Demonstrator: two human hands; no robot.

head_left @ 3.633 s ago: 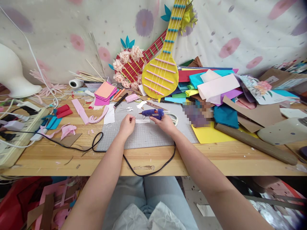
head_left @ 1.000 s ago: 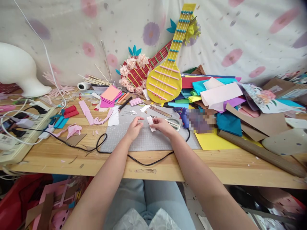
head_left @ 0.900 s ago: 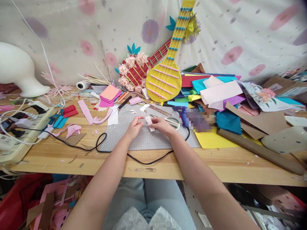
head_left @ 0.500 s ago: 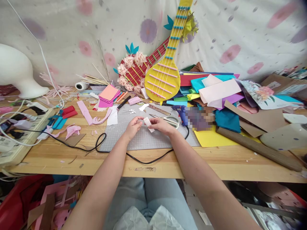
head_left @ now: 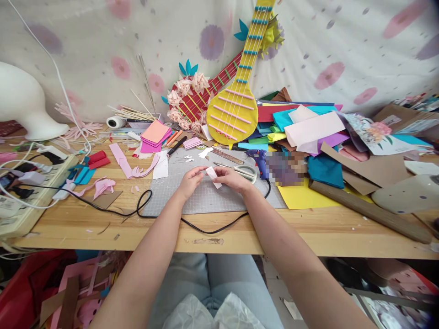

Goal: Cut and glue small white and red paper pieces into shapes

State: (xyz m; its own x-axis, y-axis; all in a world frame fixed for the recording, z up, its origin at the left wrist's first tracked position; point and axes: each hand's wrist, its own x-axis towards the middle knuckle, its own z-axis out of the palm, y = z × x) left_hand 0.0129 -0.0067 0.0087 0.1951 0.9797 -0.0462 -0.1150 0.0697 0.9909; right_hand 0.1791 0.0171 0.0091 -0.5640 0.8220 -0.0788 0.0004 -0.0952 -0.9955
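Note:
Both hands meet over the grey cutting mat (head_left: 206, 196). My right hand (head_left: 233, 178) pinches a small pale pink paper strip (head_left: 213, 176) between thumb and fingers. My left hand (head_left: 190, 179) is curled, its fingertips pinched at the strip's left end. A blue glue gun (head_left: 259, 160) lies just right of my right hand, its black cord (head_left: 206, 228) trailing across the mat's front edge. Scissors (head_left: 245, 171) rest on the mat behind my right hand.
A yellow paper guitar (head_left: 235, 107) and a red one with paper flowers (head_left: 188, 98) lean on the back cloth. Coloured paper sheets (head_left: 308, 130) pile up at right, with a wooden stick (head_left: 366, 210). A power strip (head_left: 30, 192) sits at left; pink scraps (head_left: 103, 185) lie nearby.
My right hand put the glue gun down at the right of the mat and took up the pink strip. In the last second both hands stay pinched on the strip, barely shifting.

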